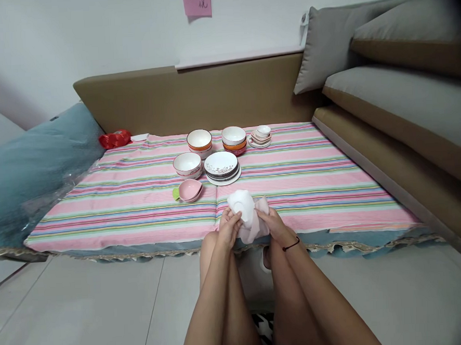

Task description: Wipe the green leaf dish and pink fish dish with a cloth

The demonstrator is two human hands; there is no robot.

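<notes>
My left hand (229, 225) grips a small white dish (243, 203) by its lower edge, holding it tilted over my knees. My right hand (271, 223) is closed on a pale pink cloth (253, 228) pressed against the dish from the right and below. Both hands sit at the front edge of the striped bed cover (313, 188). Just beyond them stand a stack of plates (222, 168), a white bowl (187, 164), a pink leaf-shaped dish (190, 190), two stacks of bowls (199, 141) (234, 139), and a pile of small saucers (261, 136).
A teal bundle in clear plastic (35, 169) lies on the left of the bed. A red bag (114, 139) sits at the back left. Grey and tan cushions (397, 94) are piled along the right. Pale floor tiles (87, 316) spread beneath my bare knees.
</notes>
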